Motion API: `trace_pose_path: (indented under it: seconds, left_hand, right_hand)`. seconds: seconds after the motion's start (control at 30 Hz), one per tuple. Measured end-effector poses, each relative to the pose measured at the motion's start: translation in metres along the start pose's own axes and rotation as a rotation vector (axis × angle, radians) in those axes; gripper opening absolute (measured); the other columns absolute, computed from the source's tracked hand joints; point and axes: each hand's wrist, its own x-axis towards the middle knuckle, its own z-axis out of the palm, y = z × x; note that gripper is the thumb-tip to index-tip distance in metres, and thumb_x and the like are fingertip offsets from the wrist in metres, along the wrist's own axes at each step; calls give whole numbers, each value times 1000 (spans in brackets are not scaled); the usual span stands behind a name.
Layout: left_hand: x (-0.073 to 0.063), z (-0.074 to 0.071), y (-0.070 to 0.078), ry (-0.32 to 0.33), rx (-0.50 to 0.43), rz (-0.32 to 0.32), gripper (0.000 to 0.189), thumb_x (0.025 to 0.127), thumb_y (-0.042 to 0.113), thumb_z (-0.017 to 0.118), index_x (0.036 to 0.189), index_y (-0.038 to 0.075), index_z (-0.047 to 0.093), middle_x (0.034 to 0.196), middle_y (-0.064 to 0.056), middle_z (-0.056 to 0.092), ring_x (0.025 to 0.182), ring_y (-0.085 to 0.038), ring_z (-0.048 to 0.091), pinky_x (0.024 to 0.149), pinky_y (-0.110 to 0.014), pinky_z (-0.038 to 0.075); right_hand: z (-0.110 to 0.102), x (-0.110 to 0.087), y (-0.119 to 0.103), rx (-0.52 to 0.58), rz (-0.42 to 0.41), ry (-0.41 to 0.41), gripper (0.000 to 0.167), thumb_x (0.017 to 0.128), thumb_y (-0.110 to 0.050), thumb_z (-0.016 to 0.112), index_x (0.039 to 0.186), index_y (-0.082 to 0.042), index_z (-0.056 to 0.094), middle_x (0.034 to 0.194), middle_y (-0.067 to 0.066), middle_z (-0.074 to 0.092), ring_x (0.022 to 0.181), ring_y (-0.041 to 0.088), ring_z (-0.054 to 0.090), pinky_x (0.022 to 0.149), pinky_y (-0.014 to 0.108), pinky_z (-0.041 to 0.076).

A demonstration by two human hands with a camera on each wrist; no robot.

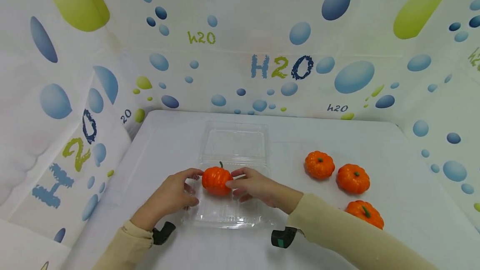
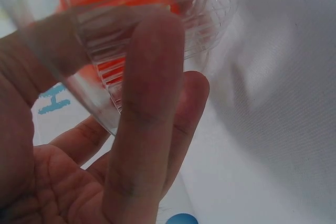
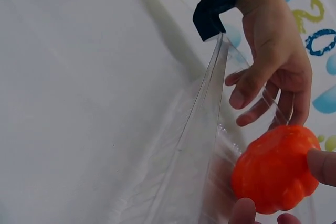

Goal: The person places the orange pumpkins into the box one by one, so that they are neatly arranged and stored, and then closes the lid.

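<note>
A small orange toy pumpkin [image 1: 216,181] with a dark green stem is over the base of an open, clear plastic clamshell container [image 1: 225,221]. My right hand [image 1: 253,185] holds the pumpkin's right side; in the right wrist view a thumb and fingertips lie around the pumpkin [image 3: 275,171]. At the container's left side, my left hand [image 1: 170,193] has its thumb and fingers bent about the clear wall. The left wrist view shows a finger behind the ribbed plastic [image 2: 202,24] and others in front. Whether the pumpkin touches the base cannot be told.
To the right stand more orange pumpkins: one [image 1: 320,165] at the back, one [image 1: 353,178] beside it, and one [image 1: 365,213] partly hidden by the right sleeve. The container's lid [image 1: 235,143] lies folded back. A patterned curtain [image 1: 232,61] encloses the white table [image 1: 288,136].
</note>
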Motion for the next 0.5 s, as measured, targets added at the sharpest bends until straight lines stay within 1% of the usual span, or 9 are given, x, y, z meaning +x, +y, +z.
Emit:
trace_pose_path:
  seconds: [0.13,0.3,0.5]
  left_hand:
    - [0,1,-1,3,-8,4,70,72,-2,83,137,8,58,130,-15,60,82,-19,63,58,-31,58]
    - [1,1,-2,4,-16,-9,77,73,-2,83,143,11,55,132,-16,60,82,-19,64,59,-32,59]
    - [-1,1,-2,1,-5,12,83,72,-1,84,148,10,52,127,-18,62,76,-18,63,58,-32,58]
  right_hand:
    - [3,2,-1,-2,1,3,59,94,-30,72,140,-4,47,121,12,62,101,26,68,82,37,59]
    - [6,4,0,10,13,8,59,94,-30,71,141,-3,47,123,12,60,101,26,66,82,36,59]
    - [8,6,-2,25,7,8,59,95,-32,70,141,-3,47,120,11,62,100,26,66,82,36,59]
